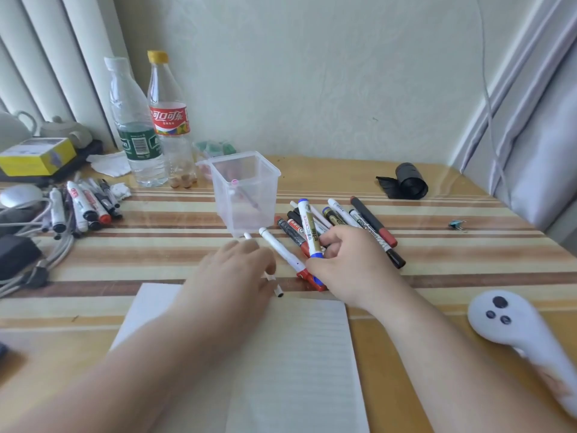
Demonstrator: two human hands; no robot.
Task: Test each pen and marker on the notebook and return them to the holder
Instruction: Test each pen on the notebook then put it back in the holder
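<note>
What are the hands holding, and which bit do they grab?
The right hand pinches the blue-capped marker near its lower end. The left hand lies over a thin white pen; whether it grips cannot be told.

Your table (468, 276) is striped tan, cream and brown — the holder (246, 195) is clear. Right of the holder, a white marker (309, 228) has blue ends; the roll (409, 181) is black.

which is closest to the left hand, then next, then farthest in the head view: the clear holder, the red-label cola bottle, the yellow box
1. Clear holder, just ahead of the left hand.
2. Red-label cola bottle, farther back and to the left.
3. Yellow box, at the far left of the table.
</note>
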